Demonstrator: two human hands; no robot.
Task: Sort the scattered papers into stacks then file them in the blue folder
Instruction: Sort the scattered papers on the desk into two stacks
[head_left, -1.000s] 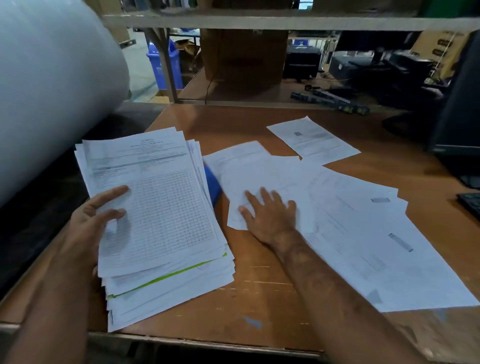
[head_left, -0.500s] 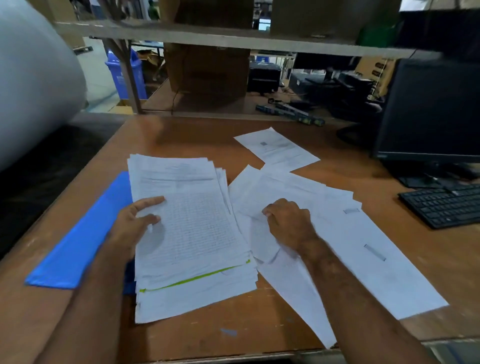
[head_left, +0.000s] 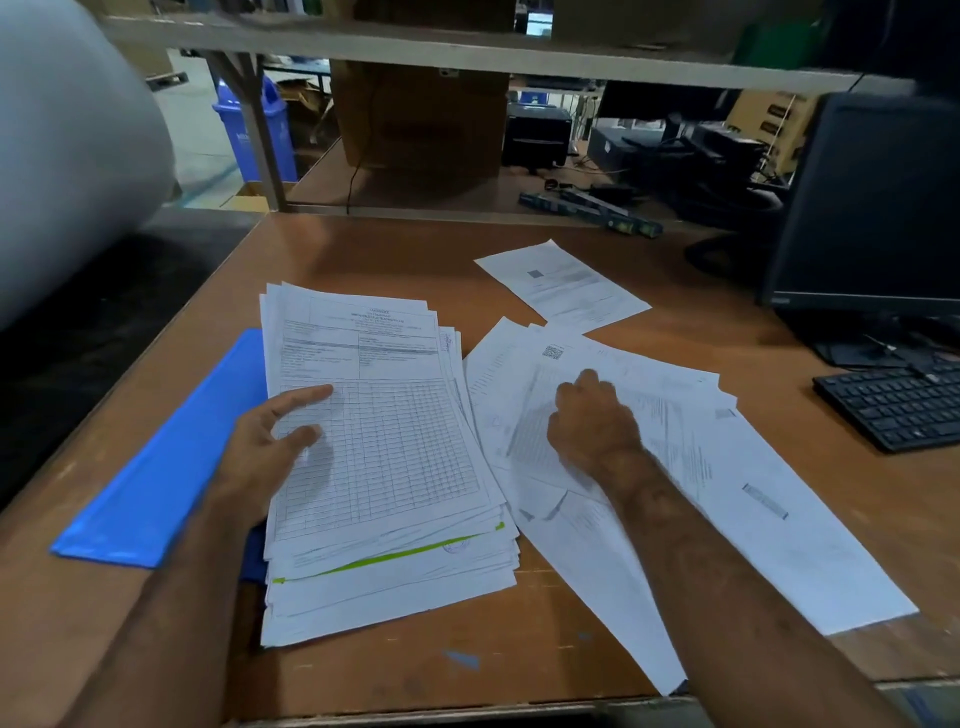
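A thick stack of printed forms (head_left: 384, 447) lies at the middle left of the wooden desk (head_left: 363, 249), a green-edged sheet showing near its bottom. My left hand (head_left: 265, 452) grips the stack's left edge, thumb on top. The blue folder (head_left: 161, 467) lies open under and to the left of the stack. To the right, several loose sheets (head_left: 727, 493) overlap in a fan. My right hand (head_left: 592, 421) presses down on them with fingers curled, pinching a sheet. One single sheet (head_left: 563, 286) lies apart farther back.
A black monitor (head_left: 878, 208) and keyboard (head_left: 898, 405) stand at the right. A large white roll (head_left: 67, 140) fills the upper left. A shelf rail (head_left: 467, 52) crosses overhead; boxes, a printer and a blue bin (head_left: 254, 130) sit behind the desk.
The view swung right, bringing the folder and monitor into sight. My right hand went from flat to curled, bunching the loose sheets toward me. My left hand stays on the stack.
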